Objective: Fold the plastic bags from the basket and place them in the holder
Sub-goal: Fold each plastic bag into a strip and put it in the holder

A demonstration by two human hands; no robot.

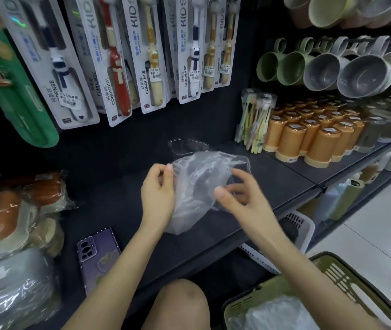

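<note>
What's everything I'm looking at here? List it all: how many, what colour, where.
shelf: one, black, centre
plastic bag: one, clear, held above the shelf
holder: one, clear, on the shelf behind the bag
green basket: one, lower right
spare bags: a heap, clear, in the green basket
white basket: one, under the shelf, right
phone: one, purple, shelf front left
toothbrush packs: many, white cards, hanging top
toothbrush bundles: a few, pastel, right of centre
cups: many, orange, right shelf
mugs: many, green and grey, hanging upper right
wrapped goods: several, orange and cream, left
knee: one, bottom centre
left hand: pinches the bag's left edge
right hand: at the bag's right edge, grip blurred
</note>
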